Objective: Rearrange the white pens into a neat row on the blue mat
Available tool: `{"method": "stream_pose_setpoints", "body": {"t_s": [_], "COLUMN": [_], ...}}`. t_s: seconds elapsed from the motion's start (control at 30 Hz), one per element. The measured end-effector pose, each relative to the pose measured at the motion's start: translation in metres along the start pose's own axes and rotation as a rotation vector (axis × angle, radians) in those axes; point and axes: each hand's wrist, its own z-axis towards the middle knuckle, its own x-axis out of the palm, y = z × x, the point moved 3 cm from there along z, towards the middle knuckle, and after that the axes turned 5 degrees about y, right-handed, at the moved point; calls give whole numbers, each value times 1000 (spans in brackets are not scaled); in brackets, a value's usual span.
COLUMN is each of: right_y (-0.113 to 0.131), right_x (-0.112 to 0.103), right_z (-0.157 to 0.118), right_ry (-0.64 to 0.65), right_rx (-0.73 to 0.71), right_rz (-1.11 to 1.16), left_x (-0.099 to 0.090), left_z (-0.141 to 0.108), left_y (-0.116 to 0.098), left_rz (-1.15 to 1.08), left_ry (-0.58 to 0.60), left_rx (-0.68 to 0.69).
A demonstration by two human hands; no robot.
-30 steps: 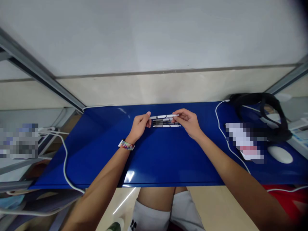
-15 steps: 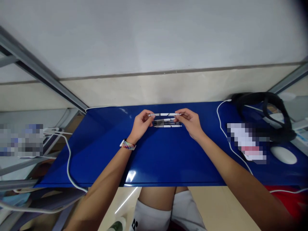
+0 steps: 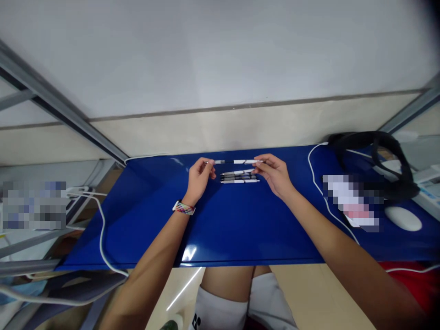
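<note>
My left hand (image 3: 200,176), with a patterned band at the wrist, is closed on the tip end of a pen, the clear-grey front barrel (image 3: 219,162). My right hand (image 3: 275,172) pinches the pen's white rear barrel (image 3: 243,162) near its end. Between these two halves a thin dark stretch shows, which looks like the refill (image 3: 230,161). Just nearer to me, several similar pens lie side by side on the blue table; one is the white and grey pen (image 3: 240,181). My right fingers hang close to the right ends of these pens.
On the right of the blue table (image 3: 220,229) lie a black strapped headset (image 3: 374,137), a blurred-out phone-like object (image 3: 350,201), a white mouse (image 3: 404,218) and a white cable (image 3: 318,183). Another white cable (image 3: 102,229) crosses the left edge. A wall (image 3: 220,128) stands behind.
My left hand has moved slightly left with the front barrel. The pen's halves have come apart, baring the dark stretch between them. My right hand has shifted slightly right.
</note>
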Motion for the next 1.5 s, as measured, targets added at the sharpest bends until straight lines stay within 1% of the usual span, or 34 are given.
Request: {"method": "stream_pose_setpoints", "body": {"t_s": [0.17, 0.5, 0.73, 0.87, 1.07, 1.5], "right_y": [0, 2, 1, 1, 5, 4], "right_x": [-2, -6, -8, -9, -9, -14], "right_z": [1, 2, 2, 3, 3, 4], "right_ry": [-2, -32, -20, -40, -63, -89], "right_rx": [11, 7, 23, 22, -15, -27], "right_rz": [32, 49, 72, 43, -45, -45], "left_x": [-3, -4, -5, -6, -8, -11], "left_z": [2, 2, 3, 3, 3, 3], "left_y": [3, 2, 2, 2, 2, 2], "left_rz": [-42, -50, -59, -30, 11, 93], "left_ry": [-34, -30, -41, -41, -62, -91], "left_rx": [-11, -29, -33, -29, -26, -26]}}
